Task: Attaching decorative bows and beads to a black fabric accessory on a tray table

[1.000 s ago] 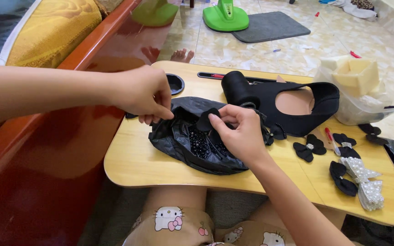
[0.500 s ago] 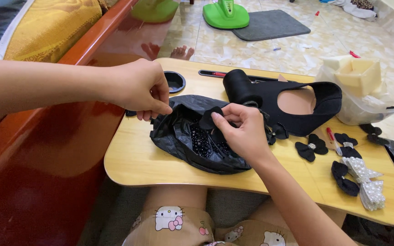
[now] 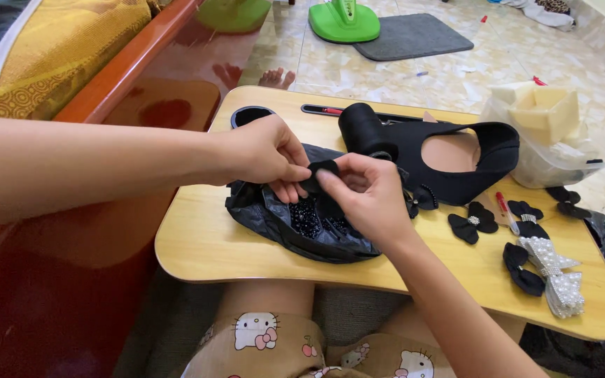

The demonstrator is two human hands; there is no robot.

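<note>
We have left hand (image 3: 264, 152) and right hand (image 3: 365, 196) together, both pinching a small black fabric piece (image 3: 318, 171) over the black bag (image 3: 302, 220) on the wooden lap table (image 3: 204, 238), tiled floor (image 3: 456, 77) beyond.

A black plastic bag (image 3: 295, 224) (open) lies mid-table; clear bag (image 3: 547, 157) far right.

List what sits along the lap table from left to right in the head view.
Black plastic bag of beads → small black fabric piece → black bow with a gem → white pearl bow.
</note>
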